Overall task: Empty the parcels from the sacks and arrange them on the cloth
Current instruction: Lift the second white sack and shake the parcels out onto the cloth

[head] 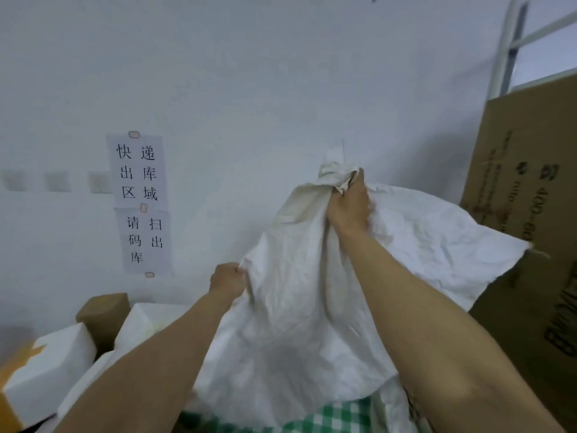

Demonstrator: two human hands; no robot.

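Observation:
A white woven sack [299, 307] hangs lifted in front of the wall, crumpled and limp. My right hand [348, 204] grips a bunched corner at its top. My left hand [228, 281] pinches its left edge, lower down. Below the sack, a strip of green-and-white checked cloth [327, 415] shows at the bottom edge. White parcels [50, 364] and a brown box [104, 314] are piled at the lower left. What the sack holds is hidden.
A large flattened cardboard sheet [527, 214] leans against the wall at right. Paper signs [140, 201] with printed characters are taped to the white wall. A metal frame [512, 42] stands at the upper right. An orange-taped parcel [12, 367] sits at far left.

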